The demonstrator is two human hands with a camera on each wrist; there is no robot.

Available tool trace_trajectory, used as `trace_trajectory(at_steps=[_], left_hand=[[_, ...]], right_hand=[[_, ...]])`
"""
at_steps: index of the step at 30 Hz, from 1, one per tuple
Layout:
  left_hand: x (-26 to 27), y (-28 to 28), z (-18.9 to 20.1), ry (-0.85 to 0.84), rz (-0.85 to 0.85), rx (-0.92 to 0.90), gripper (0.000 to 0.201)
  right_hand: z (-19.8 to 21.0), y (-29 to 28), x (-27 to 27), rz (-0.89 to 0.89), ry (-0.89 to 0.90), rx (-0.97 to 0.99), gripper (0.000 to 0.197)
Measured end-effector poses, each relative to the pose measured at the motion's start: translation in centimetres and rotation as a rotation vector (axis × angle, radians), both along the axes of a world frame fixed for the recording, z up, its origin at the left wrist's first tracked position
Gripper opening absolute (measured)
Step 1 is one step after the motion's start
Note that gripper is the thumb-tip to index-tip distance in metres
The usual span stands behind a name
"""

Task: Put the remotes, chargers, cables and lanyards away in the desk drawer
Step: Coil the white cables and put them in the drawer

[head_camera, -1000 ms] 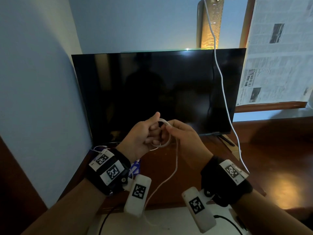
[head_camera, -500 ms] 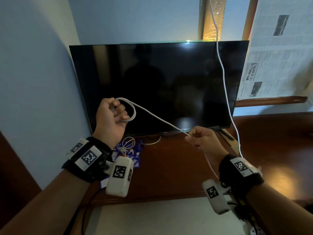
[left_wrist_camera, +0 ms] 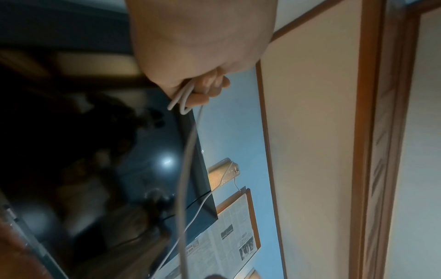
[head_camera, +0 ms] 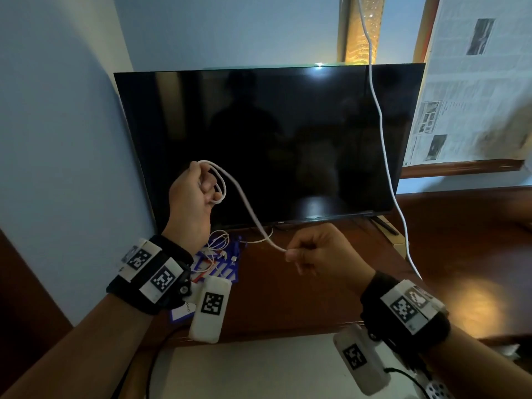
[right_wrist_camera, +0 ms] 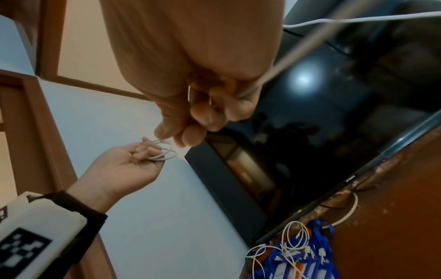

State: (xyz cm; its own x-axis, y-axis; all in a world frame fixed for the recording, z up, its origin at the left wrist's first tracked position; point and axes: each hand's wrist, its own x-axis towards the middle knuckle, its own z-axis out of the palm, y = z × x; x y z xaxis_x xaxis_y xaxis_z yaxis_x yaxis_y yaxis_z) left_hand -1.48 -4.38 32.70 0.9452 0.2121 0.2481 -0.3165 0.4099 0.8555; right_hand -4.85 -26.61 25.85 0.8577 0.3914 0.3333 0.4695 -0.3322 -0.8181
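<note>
My left hand [head_camera: 198,194] is raised in front of the TV and grips a small coil of white cable [head_camera: 220,187]; the loops stick out past its fingers [left_wrist_camera: 182,101]. From the coil the cable [head_camera: 250,214] runs down and right to my right hand [head_camera: 305,253], which pinches it between thumb and fingers above the desk. In the right wrist view the left hand [right_wrist_camera: 133,162] holds the loops [right_wrist_camera: 164,152]. On the desk under the left hand lies a heap of thin white cables [head_camera: 217,246] on blue lanyards [head_camera: 218,272]. No drawer is in view.
A dark TV [head_camera: 288,139] stands at the back of the brown wooden desk [head_camera: 431,269]. A second white cable [head_camera: 383,139] hangs down across the TV's right side to the desk. Newspaper [head_camera: 475,96] covers the window at right. The blue wall [head_camera: 57,139] is close at left.
Both hands met at the cable a second ago, then drew apart. Since half a second ago the coil has gained a loop and the cable between the hands hangs slacker.
</note>
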Motion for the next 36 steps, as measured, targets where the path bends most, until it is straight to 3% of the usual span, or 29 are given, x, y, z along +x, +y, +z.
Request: trace_trajectory(at_steps=[5, 9, 13, 16, 29, 34, 36], left_hand=[[-1.1, -1.5, -0.1, -0.114, -0.018, 0.374, 0.031], [-1.1, -1.6, -0.8, -0.143, 0.02, 0.668, 0.032], [-1.2, -2.0, -2.0, -0.129, -0.13, 0.857, 0.03], [-1.5, -2.4, -2.6, -0.095, -0.271, 0.853, 0.03], [-2.2, -2.5, -3.1, -0.041, -0.475, 0.682, 0.035], [-2.5, -2.1, -3.2, -0.012, -0.564, 0.469, 0.038], [-2.5, -2.0, -3.3, -0.001, -0.61, 0.375, 0.04]], right_hand=[[1.0, 1.1, -0.2, 0.007, -0.063, -0.083, 0.025], [1.9, 1.2, -0.6, 0.064, -0.08, -0.021, 0.025], [2.8, 1.5, -0.4, 0.07, -0.103, 0.032, 0.027], [3.4, 1.5, -0.1, 0.011, -0.113, 0.085, 0.027], [3.6, 0.4, 1.2, -0.212, -0.055, 0.37, 0.031], [2.7, 0.9, 0.9, -0.124, 0.049, 0.441, 0.025], [2.5, 1.4, 0.9, -0.041, 0.11, 0.39, 0.033]])
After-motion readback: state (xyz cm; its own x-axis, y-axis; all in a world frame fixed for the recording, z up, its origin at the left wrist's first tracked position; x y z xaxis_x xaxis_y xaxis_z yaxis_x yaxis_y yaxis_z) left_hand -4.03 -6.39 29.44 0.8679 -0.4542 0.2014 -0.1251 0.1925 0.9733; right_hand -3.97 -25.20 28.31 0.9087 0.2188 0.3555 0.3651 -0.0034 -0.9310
